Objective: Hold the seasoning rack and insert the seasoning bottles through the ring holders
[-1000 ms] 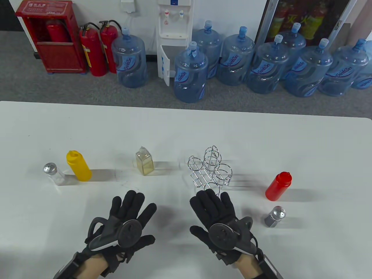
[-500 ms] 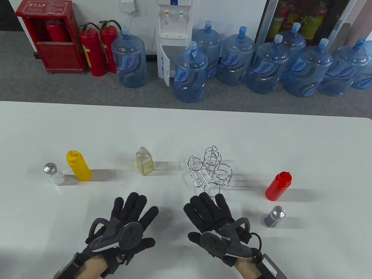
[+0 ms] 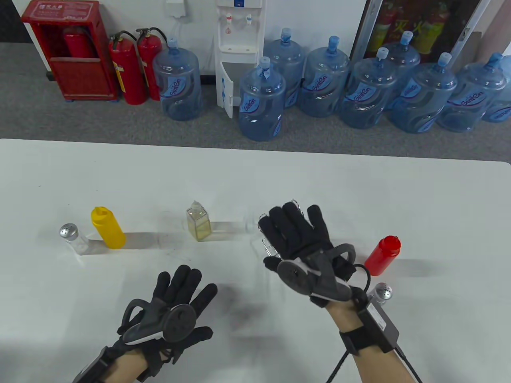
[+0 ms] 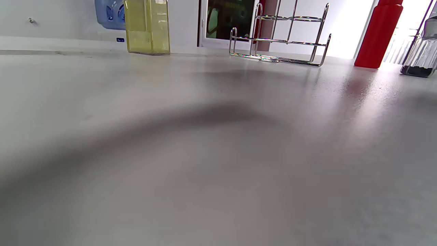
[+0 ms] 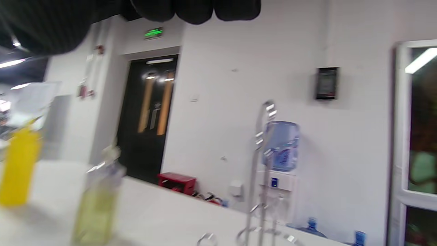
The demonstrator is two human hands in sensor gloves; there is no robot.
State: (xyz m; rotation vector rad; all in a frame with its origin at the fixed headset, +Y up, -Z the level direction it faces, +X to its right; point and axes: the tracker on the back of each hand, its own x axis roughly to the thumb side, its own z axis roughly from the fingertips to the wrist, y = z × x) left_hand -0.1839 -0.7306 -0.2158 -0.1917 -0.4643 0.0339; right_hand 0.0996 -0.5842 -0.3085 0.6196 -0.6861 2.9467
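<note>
- Where the white table runs to its far edge, a wide bare band lies behind the row of bottles, and grey carpet and a rank of blue water jugs fill the floor beyond.
- The near half of the table is open too, shared only by the two gloved hands and their soft shadows.
- A white water dispenser stands against the back wall, with a red extinguisher cabinet at the far left.
- The right hand hangs over the wire rack, fingers spread and covering most of it; whether it touches or grips the wire cannot be told.
- The left hand lies flat on the table near the front edge, fingers splayed, holding nothing.
- The rack stands upright, right of centre, between the oil bottle and the red bottle; the left wrist view shows its base flat on the table.
- The yellow bottle stands at far left, a salt shaker just beside it.
- A pepper shaker stands near the red bottle, partly hidden by the right wrist.
</note>
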